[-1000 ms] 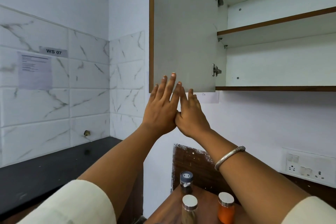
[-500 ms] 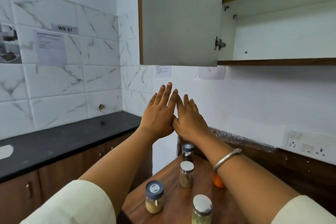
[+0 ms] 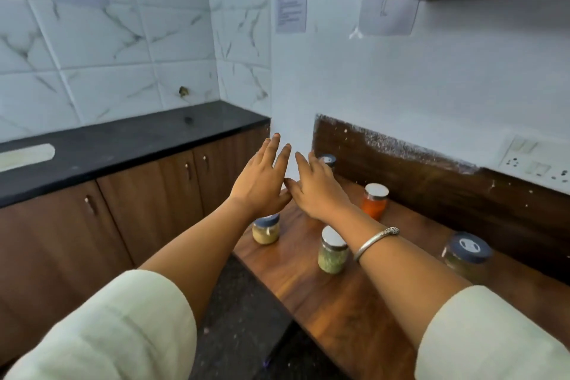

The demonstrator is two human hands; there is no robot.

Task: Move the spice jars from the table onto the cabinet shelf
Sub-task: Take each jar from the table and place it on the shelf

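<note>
while both hands [image 3: 290, 185] hover spread and empty, 5 jars [image 3: 333, 251] of spices stand on the table [image 3: 339, 311].

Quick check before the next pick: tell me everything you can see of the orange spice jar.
The orange spice jar is a small clear jar, glass or plastic by its look, filled nearly to the top with bright orange powder and closed by a flat silver lid. It stands upright on the wooden table, close to the dark backboard, apart from the other jars. Neither hand touches it; the right hand hovers just to its left, fingers spread.
</note>
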